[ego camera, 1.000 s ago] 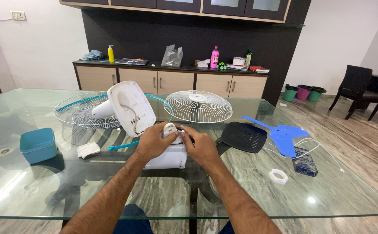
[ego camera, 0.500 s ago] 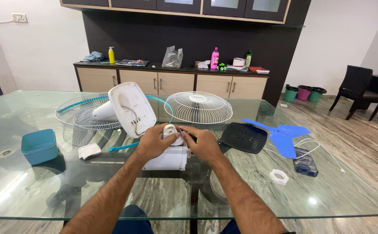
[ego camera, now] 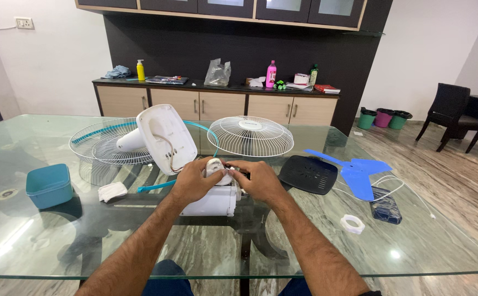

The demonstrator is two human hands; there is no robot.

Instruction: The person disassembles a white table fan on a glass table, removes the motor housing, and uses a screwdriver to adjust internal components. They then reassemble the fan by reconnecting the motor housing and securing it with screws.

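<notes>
A small white round fan part (ego camera: 215,169) sits at the middle of the glass table (ego camera: 41,241), on top of a white fan body (ego camera: 212,200) that lies on its side. Both hands are closed around this part. The left hand (ego camera: 191,182) wraps it from the left, fingers curled over its top, a firm grip. The right hand (ego camera: 258,182) meets it from the right, fingertips pinched at a small dark piece (ego camera: 236,167) just beside the part; what exactly the fingers pinch is too small to tell.

Just behind the left hand stands a white rear fan cover (ego camera: 165,137), tilted, with thin wires (ego camera: 170,156) running down its face towards the hands. Behind that lies a wire guard with a teal rim (ego camera: 99,143), flat on the table. A second white wire guard (ego camera: 250,135) lies behind the right hand. To the right of the hands are a black round grille plate (ego camera: 308,174), then a blue fan blade (ego camera: 357,172), a dark phone (ego camera: 386,204) with a white cable (ego camera: 400,183), and a white plastic ring (ego camera: 352,223). To the left lie a crumpled white cloth (ego camera: 111,191) and a teal box (ego camera: 49,185).
</notes>
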